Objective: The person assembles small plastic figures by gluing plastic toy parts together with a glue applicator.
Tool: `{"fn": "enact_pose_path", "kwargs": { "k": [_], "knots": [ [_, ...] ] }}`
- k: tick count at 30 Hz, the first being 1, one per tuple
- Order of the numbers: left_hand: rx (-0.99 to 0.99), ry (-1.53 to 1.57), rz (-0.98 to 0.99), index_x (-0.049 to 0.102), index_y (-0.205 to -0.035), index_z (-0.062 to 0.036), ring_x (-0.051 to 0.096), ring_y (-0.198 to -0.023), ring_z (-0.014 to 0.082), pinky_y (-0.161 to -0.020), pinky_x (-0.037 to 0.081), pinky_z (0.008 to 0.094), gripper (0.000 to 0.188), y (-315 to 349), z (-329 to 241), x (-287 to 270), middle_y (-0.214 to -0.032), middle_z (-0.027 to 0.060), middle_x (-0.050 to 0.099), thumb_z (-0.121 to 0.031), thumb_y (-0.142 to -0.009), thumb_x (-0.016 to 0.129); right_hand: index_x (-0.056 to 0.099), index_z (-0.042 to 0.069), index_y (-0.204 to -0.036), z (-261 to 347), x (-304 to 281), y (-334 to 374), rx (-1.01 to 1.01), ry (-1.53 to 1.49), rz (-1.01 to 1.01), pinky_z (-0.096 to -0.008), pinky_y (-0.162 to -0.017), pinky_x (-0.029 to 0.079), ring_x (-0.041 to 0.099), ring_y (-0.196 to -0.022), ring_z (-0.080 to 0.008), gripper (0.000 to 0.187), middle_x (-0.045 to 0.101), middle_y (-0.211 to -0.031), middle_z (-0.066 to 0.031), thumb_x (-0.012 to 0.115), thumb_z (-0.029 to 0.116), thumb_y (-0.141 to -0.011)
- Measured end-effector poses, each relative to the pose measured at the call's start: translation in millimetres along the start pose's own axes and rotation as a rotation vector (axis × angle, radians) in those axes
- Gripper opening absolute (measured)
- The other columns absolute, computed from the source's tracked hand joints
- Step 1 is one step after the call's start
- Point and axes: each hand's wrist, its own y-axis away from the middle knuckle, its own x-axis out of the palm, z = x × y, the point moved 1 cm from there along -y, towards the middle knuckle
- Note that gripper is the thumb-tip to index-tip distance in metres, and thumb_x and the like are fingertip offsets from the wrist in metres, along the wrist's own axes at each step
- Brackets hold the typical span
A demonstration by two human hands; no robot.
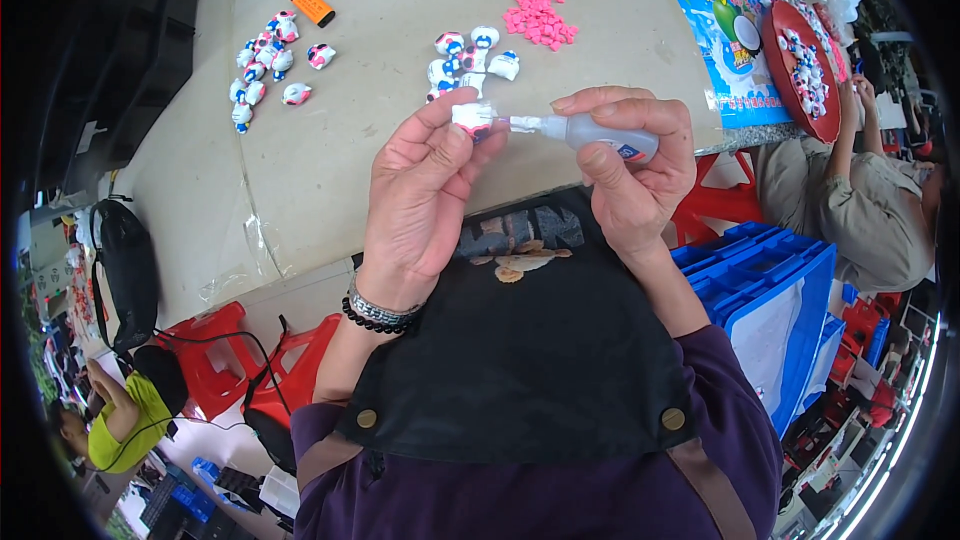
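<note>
Between the thumb and fingers of my left hand (420, 185) is a small white figurine (472, 118) with pink and dark patches. My right hand (645, 155) is wrapped round a translucent squeeze glue bottle (600, 134), held sideways. Its narrow nozzle (525, 125) points left and its tip is at or very close to the figurine; I cannot tell whether they touch. Just beyond my left hand lies a cluster of similar white, blue and pink figurines (472, 60). Farther off is a pile of small pink pieces (540, 17).
Another figurine group (265, 55) lies at the table's left, near an orange box (312, 6). At the right, a red tray (800, 70) of figurines stands over a blue printed sheet (715, 30), beside a seated person (880, 205). Blue crates (760, 310) and red stools (215, 360) flank me.
</note>
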Motion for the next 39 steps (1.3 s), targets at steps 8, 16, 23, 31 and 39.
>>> {"fn": "enact_pose_path", "kwargs": {
  "k": [8,16,23,31,39],
  "knots": [
    [-0.009,-0.015,-0.002,0.055,-0.123,0.0045,0.062,-0.105,0.0221,-0.098,0.049,0.0365,0.033,0.9,1.5,-0.8,-0.107,0.0119,0.065,-0.005,-0.092,0.061,0.054,0.002,-0.102,-2.0,-0.2,1.1,0.006,0.027,0.016,-0.0247,-0.077,0.048,0.062,-0.091,-0.0149,0.028,0.065,-0.102,-0.0170,0.062,-0.009,-0.078],
    [0.008,-0.023,-0.005,0.054,-0.123,0.0046,0.062,-0.108,0.0262,-0.099,0.049,0.0351,0.033,1.7,-0.2,1.7,-0.108,0.0130,0.065,-0.005,-0.092,0.060,0.054,0.002,-0.103,-0.7,-1.2,0.6,-0.015,0.021,-0.023,-0.0243,-0.076,0.048,0.062,-0.090,-0.0149,0.029,0.066,-0.102,-0.0169,0.062,-0.010,-0.077],
    [0.031,-0.013,-0.020,0.053,-0.124,0.0044,0.062,-0.109,0.0284,-0.099,0.049,0.0351,0.033,0.3,0.2,0.4,-0.111,0.0138,0.064,-0.004,-0.092,0.060,0.054,0.002,-0.102,-5.6,-2.5,1.5,0.016,0.011,-0.028,-0.0249,-0.077,0.049,0.062,-0.090,-0.0150,0.030,0.066,-0.102,-0.0170,0.061,-0.011,-0.076],
    [0.045,-0.001,-0.006,0.054,-0.122,0.0040,0.062,-0.108,0.0282,-0.098,0.049,0.0354,0.032,-2.7,1.7,0.1,-0.111,0.0138,0.064,-0.005,-0.092,0.060,0.050,0.002,-0.105,-7.3,-3.1,-0.7,0.116,-0.094,-0.123,-0.0262,-0.075,0.049,0.062,-0.087,-0.0162,0.029,0.064,-0.104,-0.0188,0.061,-0.008,-0.080],
    [-0.057,0.013,-0.057,0.055,-0.123,0.0007,0.064,-0.093,0.0212,-0.085,0.053,0.0325,0.034,-0.9,3.1,-5.5,-0.102,0.0079,0.064,-0.011,-0.092,0.063,0.053,0.001,-0.117,-40.5,-62.8,-47.8,0.387,-0.292,-0.322,-0.0273,-0.068,0.050,0.061,-0.082,-0.0170,0.038,0.059,-0.100,-0.0114,0.062,-0.007,-0.080]
  ]
}}
